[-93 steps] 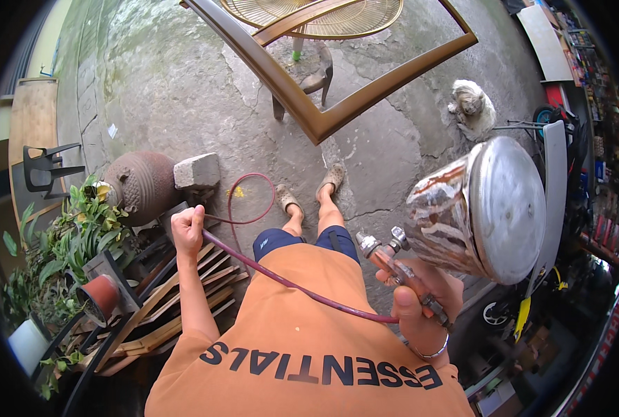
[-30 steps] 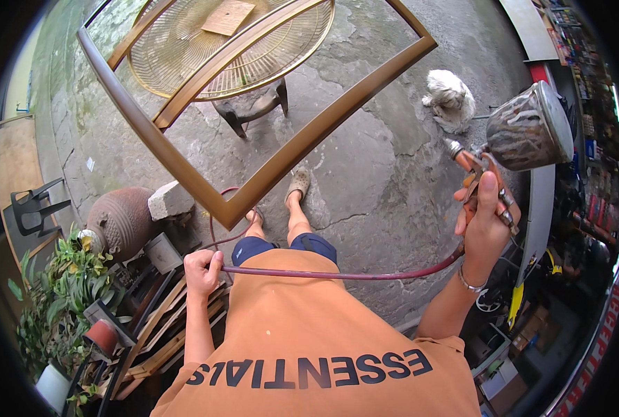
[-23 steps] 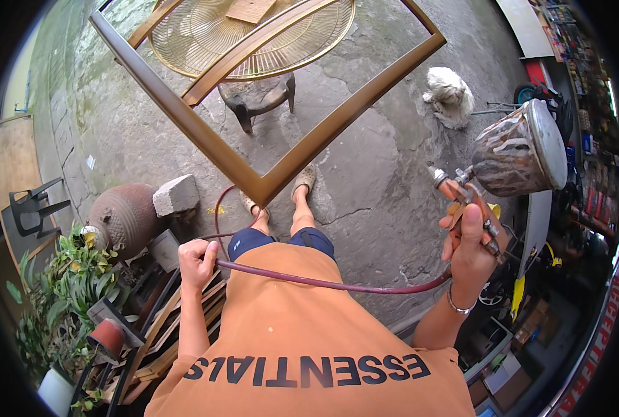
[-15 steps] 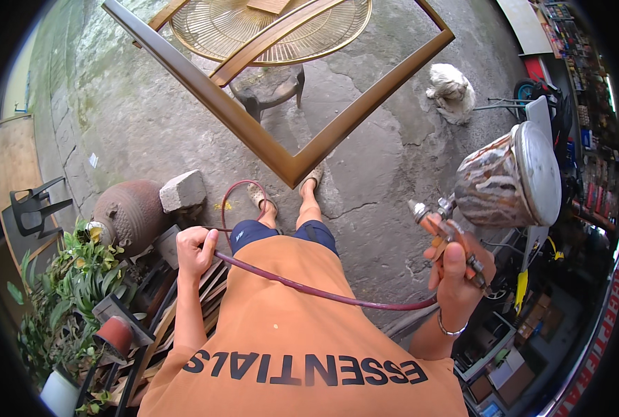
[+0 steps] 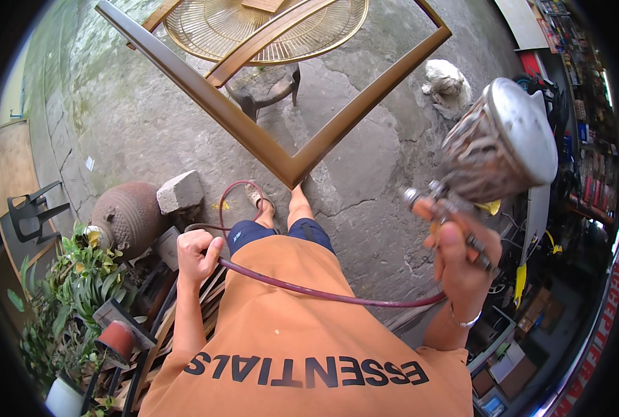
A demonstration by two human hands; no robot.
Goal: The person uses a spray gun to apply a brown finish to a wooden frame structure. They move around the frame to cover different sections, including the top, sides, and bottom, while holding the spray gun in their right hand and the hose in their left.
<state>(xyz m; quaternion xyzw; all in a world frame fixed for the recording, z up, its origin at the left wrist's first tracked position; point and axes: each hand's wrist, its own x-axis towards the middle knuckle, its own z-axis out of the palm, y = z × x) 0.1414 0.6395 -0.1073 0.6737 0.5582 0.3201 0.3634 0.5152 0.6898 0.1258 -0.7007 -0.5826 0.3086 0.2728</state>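
Observation:
My right hand (image 5: 459, 260) is wrapped round the handle of a spray gun (image 5: 427, 206), which has a paint-streaked metal cup (image 5: 493, 149) with a lid on top. The gun and cup are a little smeared by motion. A dark red air hose (image 5: 337, 297) runs from the gun across my body to my left hand (image 5: 197, 256), whose closed fingers grip it; beyond, the hose loops toward the ground. In front of me, a brown wooden frame (image 5: 292, 163) points one corner at me. Neither hand touches it.
A round woven-look gold piece (image 5: 309, 38) lies beyond the frame, above a dark stool (image 5: 271, 94). A white dog (image 5: 446, 87) is on the concrete at right. At left stand a clay jar (image 5: 125, 219), a concrete block (image 5: 179, 192) and potted plants (image 5: 80, 278). Shelves (image 5: 594, 139) line the right.
The spray gun in my right hand has tilted, its cup swinging up and slightly left. My left hand keeps hold of the hose, nearly unmoved.

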